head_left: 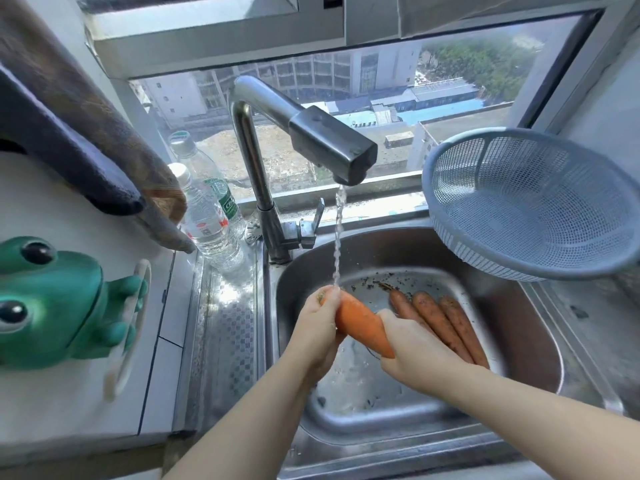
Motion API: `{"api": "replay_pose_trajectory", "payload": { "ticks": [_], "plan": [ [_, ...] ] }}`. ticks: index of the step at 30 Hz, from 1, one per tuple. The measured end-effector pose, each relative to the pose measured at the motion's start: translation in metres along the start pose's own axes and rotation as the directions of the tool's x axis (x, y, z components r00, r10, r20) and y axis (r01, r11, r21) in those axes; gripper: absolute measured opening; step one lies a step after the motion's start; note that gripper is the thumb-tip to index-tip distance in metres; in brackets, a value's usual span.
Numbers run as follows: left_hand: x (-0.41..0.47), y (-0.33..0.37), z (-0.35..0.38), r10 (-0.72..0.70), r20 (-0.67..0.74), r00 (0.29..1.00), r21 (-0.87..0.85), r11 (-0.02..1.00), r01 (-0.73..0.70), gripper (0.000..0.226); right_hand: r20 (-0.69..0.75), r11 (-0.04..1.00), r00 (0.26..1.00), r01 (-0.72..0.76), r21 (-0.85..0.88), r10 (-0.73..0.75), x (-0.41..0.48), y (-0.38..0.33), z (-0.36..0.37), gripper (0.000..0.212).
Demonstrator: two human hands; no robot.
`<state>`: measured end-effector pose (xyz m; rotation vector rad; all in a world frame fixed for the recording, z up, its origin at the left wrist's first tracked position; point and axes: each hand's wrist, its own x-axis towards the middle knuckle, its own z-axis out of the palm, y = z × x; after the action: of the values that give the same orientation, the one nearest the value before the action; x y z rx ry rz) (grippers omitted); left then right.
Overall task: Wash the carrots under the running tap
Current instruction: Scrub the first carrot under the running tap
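Head view is showing the left hand (320, 327) gripping the thick end of a carrot (360, 320) and the right hand (415, 351) curling round its thin end, holding it over the sink (519, 323) under the tap (329, 143) stream, while three muddy carrots (436, 320) are lying on the sink floor just beside.

Four carrots (360, 323), two bottles (211, 220), one colander (533, 202), one tap (329, 143), one frog (52, 299).

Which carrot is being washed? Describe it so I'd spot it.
Find the steel sink below the window. Above its middle, the left hand and right hand hold one carrot under the running tap. It is bright orange and lifted; the three dirty carrots lie on the sink floor.
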<state>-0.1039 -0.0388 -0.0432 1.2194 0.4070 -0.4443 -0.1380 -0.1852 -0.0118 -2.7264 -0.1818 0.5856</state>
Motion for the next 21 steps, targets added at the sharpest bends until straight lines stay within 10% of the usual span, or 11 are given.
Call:
{"api": "replay_pose_trajectory", "payload": {
  "ticks": [6,14,21],
  "plan": [
    [-0.011,0.011,-0.015,-0.072,0.181,0.981,-0.195,0.975,0.108,0.024,0.13,0.991,0.991,0.004,0.136,-0.021,0.012,0.008,0.002,0.02],
    [0.001,0.007,-0.01,-0.009,0.063,0.998,0.021,1.0,0.007,0.017,0.08,0.996,0.997,-0.002,0.092,-0.006,0.014,0.005,0.004,0.022],
    [-0.007,0.023,-0.04,-0.116,0.32,0.94,0.013,0.993,0.118,0.03,0.098,0.999,0.994,0.04,0.018,-0.042,0.01,0.007,-0.014,0.015]
  ]
}}
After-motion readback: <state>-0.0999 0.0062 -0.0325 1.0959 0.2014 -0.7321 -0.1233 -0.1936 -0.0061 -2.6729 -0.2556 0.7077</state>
